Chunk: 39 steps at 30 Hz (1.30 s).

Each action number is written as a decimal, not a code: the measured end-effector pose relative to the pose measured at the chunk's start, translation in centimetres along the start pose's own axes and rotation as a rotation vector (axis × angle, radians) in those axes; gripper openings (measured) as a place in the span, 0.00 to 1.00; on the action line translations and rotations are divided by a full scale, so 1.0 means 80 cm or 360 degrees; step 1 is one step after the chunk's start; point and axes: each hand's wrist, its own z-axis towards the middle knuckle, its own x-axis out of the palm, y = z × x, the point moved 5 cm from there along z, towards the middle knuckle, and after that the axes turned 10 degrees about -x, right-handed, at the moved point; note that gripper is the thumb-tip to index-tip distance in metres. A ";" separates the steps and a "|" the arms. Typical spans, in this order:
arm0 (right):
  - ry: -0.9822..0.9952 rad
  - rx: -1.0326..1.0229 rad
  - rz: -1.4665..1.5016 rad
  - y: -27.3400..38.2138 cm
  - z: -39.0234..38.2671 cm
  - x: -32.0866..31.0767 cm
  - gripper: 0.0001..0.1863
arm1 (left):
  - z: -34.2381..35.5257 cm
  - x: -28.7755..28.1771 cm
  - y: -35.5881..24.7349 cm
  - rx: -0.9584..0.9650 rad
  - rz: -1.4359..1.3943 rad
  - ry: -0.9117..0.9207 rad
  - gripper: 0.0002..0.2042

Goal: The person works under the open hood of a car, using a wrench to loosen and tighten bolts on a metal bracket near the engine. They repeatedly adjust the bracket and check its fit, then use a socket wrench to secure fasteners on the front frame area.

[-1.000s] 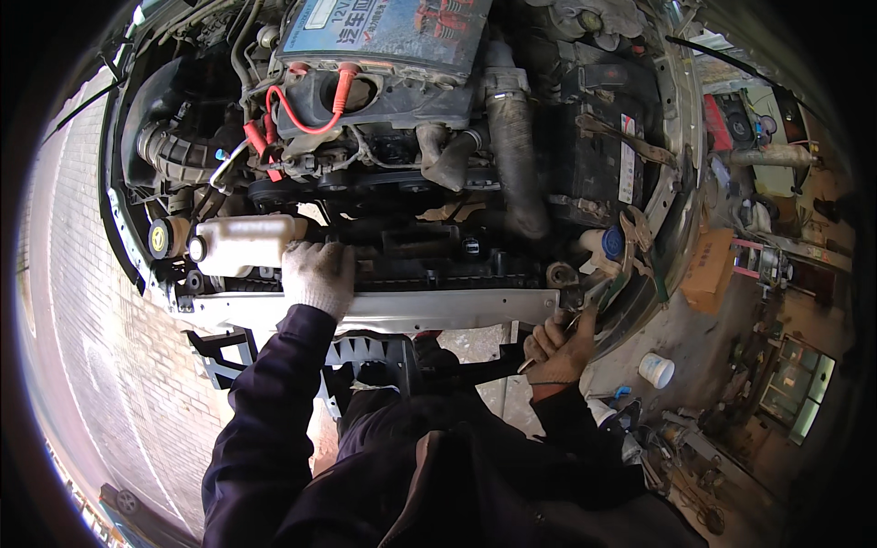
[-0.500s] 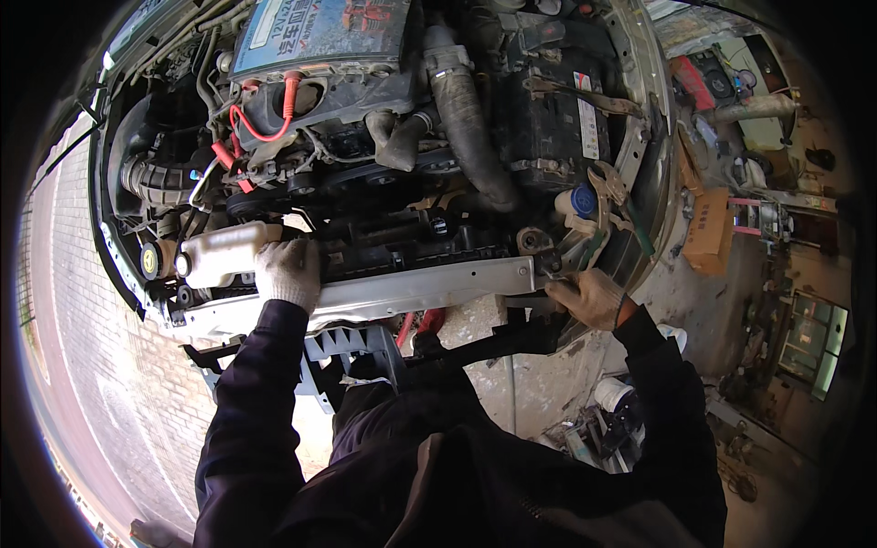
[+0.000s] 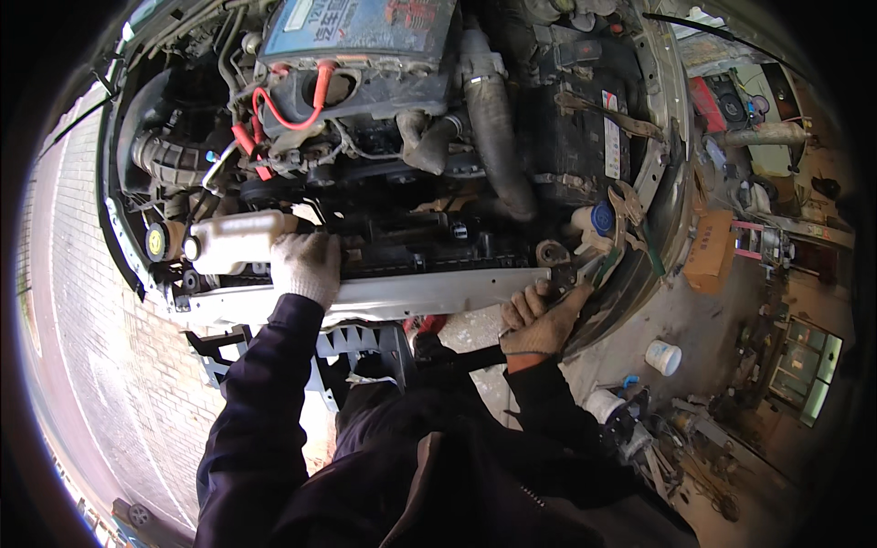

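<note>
In the open engine bay, my gloved left hand (image 3: 306, 267) is curled over the silver crossmember (image 3: 431, 290) at its upper edge, beside a white plastic reservoir (image 3: 239, 239). My gloved right hand (image 3: 541, 320) is closed round a metal tool, mostly hidden, at the crossmember's right end, by a bracket with a round mount (image 3: 552, 254). Just above that are a blue-capped reservoir (image 3: 598, 221) and large green-handled pliers (image 3: 628, 212), lying tilted on the body's edge.
A blue booster case (image 3: 356, 23) with red leads rests on the engine. A battery (image 3: 575, 137) sits at right. Plastic trim (image 3: 361, 352) is below the crossmember. A cardboard box (image 3: 708, 251), a white bucket (image 3: 663, 357) and clutter lie at right; brick paving (image 3: 137, 365) at left.
My right hand swung out to the right half a second ago and has come back leftward. My left hand stays on the crossmember. The whole view has shifted slightly.
</note>
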 end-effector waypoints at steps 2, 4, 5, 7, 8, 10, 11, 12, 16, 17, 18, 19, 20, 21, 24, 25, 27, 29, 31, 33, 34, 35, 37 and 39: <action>-0.0240 -0.0031 -0.0282 0.007 -0.003 -0.017 0.48 | 0.002 -0.001 0.002 -0.0045 0.0031 0.0014 0.11; 0.0076 0.0143 -0.0509 0.032 -0.011 -0.018 0.45 | 0.001 0.002 0.001 -0.0033 -0.0019 0.0056 0.12; 0.0073 0.0214 -0.0893 0.052 -0.012 -0.025 0.44 | 0.001 0.002 0.003 -0.0024 0.0055 0.0036 0.13; 0.0258 0.0460 -0.1598 0.108 -0.013 -0.033 0.42 | 0.002 0.004 0.006 -0.0060 0.0022 0.0062 0.14; 0.0576 0.0264 -0.2209 0.137 0.003 -0.022 0.40 | 0.002 0.005 0.007 -0.0069 0.0018 0.0062 0.14; 0.1192 -0.0185 -0.2845 0.178 0.031 0.002 0.38 | 0.002 0.005 0.006 -0.0015 0.0061 -0.0021 0.12; 0.1352 -0.0345 -0.3209 0.187 0.039 0.003 0.36 | 0.001 0.005 0.005 0.0004 -0.0009 -0.0037 0.12; 0.1437 -0.0340 -0.2997 0.185 0.041 0.001 0.35 | 0.001 0.005 0.005 0.0004 -0.0018 -0.0049 0.12; 0.0781 0.0142 -0.2192 0.155 0.018 -0.035 0.34 | 0.002 0.010 0.008 -0.0033 0.0004 0.0019 0.13; 0.0600 0.0197 -0.1932 0.141 0.009 -0.037 0.34 | 0.001 0.010 0.008 -0.0029 0.0063 0.0015 0.14; 0.0422 0.0242 -0.1664 0.126 -0.001 -0.035 0.34 | 0.000 0.011 0.008 -0.0038 0.0059 0.0036 0.14; 0.0192 0.0254 -0.1418 0.110 -0.013 -0.035 0.35 | 0.000 0.012 0.008 -0.0045 0.0015 0.0068 0.14; 0.0018 0.0253 -0.1068 0.084 -0.022 -0.030 0.36 | -0.001 0.011 0.008 -0.0033 0.0017 0.0055 0.14; -0.0168 0.0193 -0.0890 0.061 -0.026 -0.025 0.40 | 0.000 0.009 0.007 -0.0020 0.0066 -0.0012 0.15; -0.0105 -0.0011 -0.0377 0.013 -0.018 -0.006 0.48 | -0.004 0.006 0.006 -0.0053 0.0034 -0.0044 0.14; -0.0112 0.0048 -0.0458 0.009 -0.016 -0.011 0.48 | -0.002 0.005 0.005 -0.0058 0.0087 -0.0077 0.14; 0.0158 0.0159 -0.0530 0.021 -0.014 -0.022 0.49 | -0.003 0.008 0.006 -0.0082 0.0044 0.0013 0.14; 0.0393 0.0499 -0.0844 0.054 -0.010 -0.040 0.47 | 0.001 0.011 0.008 -0.0096 0.0133 0.0056 0.15; 0.0447 0.0506 -0.1724 0.116 0.002 -0.064 0.43 | 0.000 0.009 0.009 -0.0106 0.0081 0.0020 0.15; 0.1136 -0.0439 -0.2635 0.166 0.026 -0.035 0.37 | 0.000 0.008 0.007 -0.0037 0.0104 -0.0044 0.15; 0.1150 -0.0612 -0.2918 0.184 0.032 -0.031 0.35 | 0.000 0.009 0.007 -0.0036 0.0112 -0.0047 0.16; 0.1148 -0.0456 -0.2788 0.182 0.033 -0.036 0.35 | -0.001 0.008 0.007 -0.0027 0.0047 -0.0059 0.16; 0.1010 -0.0153 -0.2598 0.167 0.031 -0.038 0.35 | -0.001 0.008 0.005 -0.0019 0.0094 -0.0090 0.16; 0.0571 -0.0023 -0.2116 0.144 0.004 -0.047 0.37 | -0.001 0.006 0.002 0.0016 0.0098 -0.0127 0.17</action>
